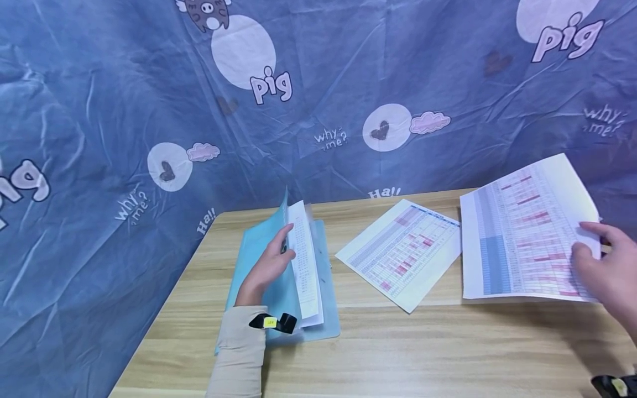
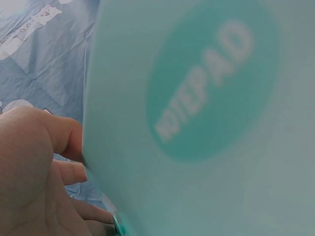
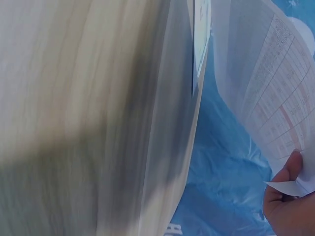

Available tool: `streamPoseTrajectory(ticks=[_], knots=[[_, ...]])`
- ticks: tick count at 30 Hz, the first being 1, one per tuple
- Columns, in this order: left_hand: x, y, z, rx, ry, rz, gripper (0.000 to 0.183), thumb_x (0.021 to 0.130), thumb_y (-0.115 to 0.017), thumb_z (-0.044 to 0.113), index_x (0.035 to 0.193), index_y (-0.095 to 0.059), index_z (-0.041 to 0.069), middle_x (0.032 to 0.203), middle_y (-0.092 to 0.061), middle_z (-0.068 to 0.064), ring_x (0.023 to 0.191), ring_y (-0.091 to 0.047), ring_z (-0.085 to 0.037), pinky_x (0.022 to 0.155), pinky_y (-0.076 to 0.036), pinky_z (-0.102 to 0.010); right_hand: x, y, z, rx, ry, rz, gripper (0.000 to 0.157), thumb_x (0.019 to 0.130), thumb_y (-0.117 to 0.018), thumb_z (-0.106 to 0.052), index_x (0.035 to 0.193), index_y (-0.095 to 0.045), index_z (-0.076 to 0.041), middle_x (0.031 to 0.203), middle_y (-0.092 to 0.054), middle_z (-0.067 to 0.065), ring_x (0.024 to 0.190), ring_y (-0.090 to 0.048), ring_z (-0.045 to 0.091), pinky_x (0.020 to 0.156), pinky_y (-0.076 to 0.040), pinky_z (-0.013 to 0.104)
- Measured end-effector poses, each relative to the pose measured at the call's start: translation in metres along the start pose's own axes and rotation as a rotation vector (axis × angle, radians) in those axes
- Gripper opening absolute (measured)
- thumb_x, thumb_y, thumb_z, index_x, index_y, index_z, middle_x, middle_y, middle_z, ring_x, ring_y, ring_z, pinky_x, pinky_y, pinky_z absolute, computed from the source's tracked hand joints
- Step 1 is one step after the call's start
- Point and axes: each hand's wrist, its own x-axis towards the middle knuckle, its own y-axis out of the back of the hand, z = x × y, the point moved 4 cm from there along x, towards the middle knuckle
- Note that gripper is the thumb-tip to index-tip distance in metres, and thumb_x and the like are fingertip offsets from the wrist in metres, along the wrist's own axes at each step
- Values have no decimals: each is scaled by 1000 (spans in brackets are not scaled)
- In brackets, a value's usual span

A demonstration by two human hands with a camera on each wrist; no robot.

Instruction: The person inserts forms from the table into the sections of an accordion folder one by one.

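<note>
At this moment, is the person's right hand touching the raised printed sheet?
Touching. The head view shows it: the right hand grips the raised printed sheet by its right side, overlapping the paper.

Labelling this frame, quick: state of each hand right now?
Left hand: closed, holding the raised blue folder cover by its edge.
Right hand: closed, pinching a printed sheet near its edge.

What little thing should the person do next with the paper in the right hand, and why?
Maybe move the spreadsheet printout left toward the blue folder: the right hand holds it off the table, while the left hand holds the folder's cover raised, with papers inside.
</note>
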Motion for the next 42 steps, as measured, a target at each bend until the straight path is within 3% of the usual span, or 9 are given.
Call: streamPoseTrajectory(ticks=[3, 6, 12, 20, 25, 30, 33, 38, 42], knots=[[0, 0, 0, -6, -2, 0, 64, 93, -41, 7, 152, -17, 20, 158, -13, -5, 145, -8, -26, 112, -15, -54, -11, 0, -27, -63, 17, -38, 54, 86, -46, -8, 138, -39, 7, 125, -42, 39, 90, -52, 14, 67, -32, 17], [-1, 0, 0, -11, -2, 1, 65, 93, -41, 7, 152, -17, 19, 158, -13, -5, 145, -8, -26, 113, -14, -54, -14, -5, -37, -128, 24, -82, 54, 88, -46, -10, 139, -38, 6, 126, -41, 39, 92, -47, 41, 65, -30, 23], [-1, 2, 2, -11, -8, 5, 64, 93, -41, 7, 152, -16, 19, 158, -13, -6, 145, -8, -26, 113, -14, -54, -15, -14, -42, -112, 51, -109, 53, 89, -50, -14, 139, -41, 3, 122, -45, 35, 72, -42, 12, 59, -28, 21], [-1, 3, 4, -15, -24, 9, 64, 93, -40, 6, 152, -16, 15, 158, -14, -7, 145, -9, -28, 113, -15, -54, -18, -24, -49, -81, 63, -144, 52, 90, -51, -16, 138, -42, 2, 124, -46, 36, 78, -43, 21, 64, -28, 22], [-1, 4, 4, -14, -28, 12, 65, 92, -40, 4, 152, -15, 13, 158, -13, -9, 145, -9, -29, 113, -15, -53, -20, -32, -54, -35, 80, -171, 52, 90, -52, -17, 138, -43, 1, 125, -47, 36, 76, -41, -1, 63, -29, 18], [-1, 5, 4, -23, -28, 11, 65, 92, -39, 4, 152, -15, 13, 158, -12, -8, 145, -9, -28, 113, -15, -53, -21, -39, -61, -1, 100, -188, 51, 91, -52, -17, 137, -44, 2, 125, -48, 35, 77, -37, -11, 61, -31, 15], [0, 6, 3, -29, -25, 9, 65, 92, -40, 4, 152, -15, 14, 158, -11, -8, 145, -8, -28, 113, -15, -53, -22, -42, -65, 14, 109, -194, 50, 91, -52, -17, 137, -44, 2, 125, -48, 34, 77, -37, -13, 60, -32, 13], [0, 6, 2, -28, -18, 11, 65, 93, -40, 5, 152, -15, 15, 158, -12, -7, 145, -9, -28, 113, -15, -53, -23, -48, -71, 35, 111, -211, 51, 92, -51, -18, 138, -43, 1, 126, -47, 34, 80, -45, -3, 59, -33, 11], [-1, 7, 3, -30, -20, 12, 64, 93, -40, 6, 152, -16, 16, 158, -13, -6, 145, -10, -28, 112, -16, -54, -25, -53, -75, 65, 119, -208, 49, 92, -51, -17, 137, -44, 1, 125, -48, 33, 76, -39, -13, 59, -34, 8]])
